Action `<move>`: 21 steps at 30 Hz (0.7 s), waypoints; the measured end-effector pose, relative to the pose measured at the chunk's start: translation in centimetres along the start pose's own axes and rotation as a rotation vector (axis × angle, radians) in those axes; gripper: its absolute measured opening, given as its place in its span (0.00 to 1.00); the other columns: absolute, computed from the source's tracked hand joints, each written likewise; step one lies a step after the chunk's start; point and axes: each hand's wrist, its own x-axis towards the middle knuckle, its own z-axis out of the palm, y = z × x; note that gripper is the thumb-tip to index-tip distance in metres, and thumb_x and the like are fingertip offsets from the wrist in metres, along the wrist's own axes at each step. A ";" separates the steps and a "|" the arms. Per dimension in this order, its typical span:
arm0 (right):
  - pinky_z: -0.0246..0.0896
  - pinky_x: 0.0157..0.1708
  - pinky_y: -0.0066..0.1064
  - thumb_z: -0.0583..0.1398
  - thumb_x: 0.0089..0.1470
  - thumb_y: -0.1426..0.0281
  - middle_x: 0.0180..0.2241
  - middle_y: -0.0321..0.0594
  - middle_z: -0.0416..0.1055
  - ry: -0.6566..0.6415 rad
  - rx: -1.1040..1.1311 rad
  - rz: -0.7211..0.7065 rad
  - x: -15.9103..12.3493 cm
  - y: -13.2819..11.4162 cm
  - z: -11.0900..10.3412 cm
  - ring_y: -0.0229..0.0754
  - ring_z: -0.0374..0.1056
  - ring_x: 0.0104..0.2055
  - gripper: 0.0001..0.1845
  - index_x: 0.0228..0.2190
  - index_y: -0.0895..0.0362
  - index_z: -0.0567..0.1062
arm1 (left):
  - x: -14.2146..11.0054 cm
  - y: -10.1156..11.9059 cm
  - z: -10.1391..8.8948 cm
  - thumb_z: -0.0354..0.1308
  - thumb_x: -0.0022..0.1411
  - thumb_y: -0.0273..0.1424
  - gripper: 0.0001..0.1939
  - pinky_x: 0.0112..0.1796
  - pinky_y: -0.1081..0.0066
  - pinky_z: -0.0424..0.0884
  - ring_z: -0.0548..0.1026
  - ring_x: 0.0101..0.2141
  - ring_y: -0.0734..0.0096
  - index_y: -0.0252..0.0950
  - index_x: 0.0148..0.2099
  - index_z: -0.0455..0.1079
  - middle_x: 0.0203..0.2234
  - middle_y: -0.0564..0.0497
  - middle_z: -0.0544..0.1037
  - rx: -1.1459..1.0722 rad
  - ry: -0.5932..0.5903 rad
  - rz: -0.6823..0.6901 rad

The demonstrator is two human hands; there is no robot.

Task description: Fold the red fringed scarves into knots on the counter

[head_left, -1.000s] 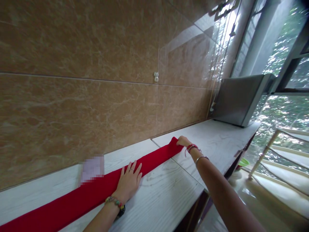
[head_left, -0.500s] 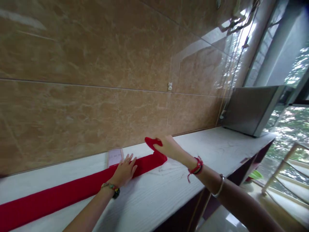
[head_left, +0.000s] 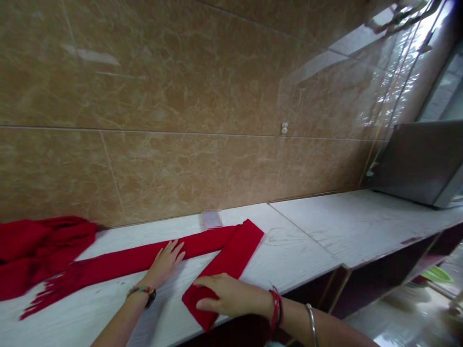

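A long red scarf (head_left: 119, 262) lies along a white wooden counter (head_left: 311, 241) against the tiled wall. Its right end is folded back toward me at a fold near the wall. My left hand (head_left: 164, 262) rests flat on the scarf's middle with fingers spread. My right hand (head_left: 224, 295) presses the folded-back end of the scarf down near the counter's front edge; whether it pinches the cloth is unclear. The scarf's fringed left end (head_left: 47, 289) trails at the left.
More bunched red cloth (head_left: 36, 246) is heaped at the far left against the wall. A small card (head_left: 211, 219) leans at the wall behind the scarf. A grey box-like appliance (head_left: 419, 161) stands at the far right of the counter.
My right hand has carried the scarf's right end from far along the counter back toward me, folding it over. The view has swung left, showing the fringe and the cloth heap.
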 end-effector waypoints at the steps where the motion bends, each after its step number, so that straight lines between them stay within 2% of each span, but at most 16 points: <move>1: 0.58 0.46 0.30 0.51 0.55 0.62 0.47 0.44 0.67 0.017 0.040 0.009 -0.1 0.7 -0.8 0.42 0.63 0.48 0.22 0.49 0.58 0.64 | 0.1 0.5 -0.1 0.37 0.62 0.38 0.24 0.53 0.57 0.53 0.52 0.57 0.60 0.35 0.57 0.57 0.57 0.43 0.57 -0.016 0.027 0.008; 3: 0.53 0.51 0.32 0.50 0.56 0.62 0.50 0.45 0.64 0.104 0.024 0.089 -0.3 3.1 -2.1 0.42 0.59 0.52 0.22 0.50 0.59 0.64 | 0.4 1.8 -0.6 0.36 0.63 0.37 0.23 0.52 0.61 0.55 0.57 0.55 0.63 0.34 0.54 0.60 0.54 0.43 0.61 -0.072 0.083 0.051; 6: 0.45 0.55 0.42 0.52 0.54 0.63 0.54 0.49 0.57 0.222 -0.167 0.289 -0.6 8.7 -3.3 0.47 0.50 0.57 0.25 0.51 0.61 0.62 | 0.8 4.3 -1.9 0.35 0.63 0.37 0.22 0.48 0.68 0.59 0.66 0.46 0.68 0.34 0.47 0.66 0.45 0.45 0.70 -0.195 0.107 0.164; 8: 0.43 0.55 0.45 0.52 0.53 0.64 0.56 0.50 0.55 0.287 -0.290 0.392 -0.8 12.8 -3.9 0.48 0.46 0.59 0.25 0.51 0.61 0.62 | 1.0 5.8 -2.7 0.36 0.63 0.40 0.22 0.42 0.70 0.63 0.70 0.39 0.69 0.36 0.41 0.68 0.37 0.48 0.74 -0.260 0.042 0.212; 12: 0.48 0.53 0.40 0.52 0.53 0.69 0.53 0.52 0.59 0.423 -0.361 0.558 -0.7 19.1 -5.5 0.46 0.52 0.56 0.23 0.51 0.61 0.62 | 1.1 8.0 -3.7 0.44 0.57 0.47 0.21 0.28 0.73 0.61 0.71 0.28 0.69 0.37 0.34 0.68 0.27 0.51 0.75 -0.330 -0.210 0.229; 14: 0.54 0.49 0.38 0.52 0.53 0.69 0.49 0.52 0.64 0.434 -0.322 0.659 -0.3 21.0 -6.5 0.46 0.59 0.52 0.22 0.50 0.62 0.62 | 1.0 8.7 -3.8 0.51 0.52 0.46 0.18 0.26 0.74 0.59 0.70 0.27 0.70 0.37 0.33 0.69 0.26 0.52 0.75 -0.365 -0.346 0.239; 16: 0.59 0.43 0.34 0.53 0.53 0.68 0.42 0.51 0.70 0.405 -0.278 0.719 0.2 22.2 -7.2 0.45 0.66 0.44 0.22 0.49 0.63 0.64 | 0.8 9.1 -3.7 0.53 0.50 0.42 0.15 0.26 0.75 0.59 0.70 0.27 0.70 0.36 0.33 0.69 0.26 0.53 0.74 -0.397 -0.434 0.247; 18: 0.62 0.38 0.31 0.55 0.51 0.68 0.37 0.47 0.72 0.378 -0.250 0.735 0.8 23.0 -7.7 0.43 0.68 0.39 0.21 0.47 0.62 0.66 | 0.6 9.4 -3.7 0.53 0.50 0.39 0.13 0.29 0.74 0.61 0.69 0.30 0.69 0.35 0.32 0.69 0.29 0.52 0.74 -0.419 -0.420 0.254; 21: 0.61 0.37 0.28 0.54 0.51 0.68 0.38 0.43 0.72 0.384 -0.239 0.734 1.4 23.4 -8.4 0.40 0.68 0.38 0.20 0.47 0.60 0.66 | 0.6 9.3 -3.6 0.52 0.51 0.38 0.12 0.34 0.72 0.62 0.69 0.34 0.68 0.34 0.33 0.67 0.32 0.50 0.74 -0.525 -0.363 0.219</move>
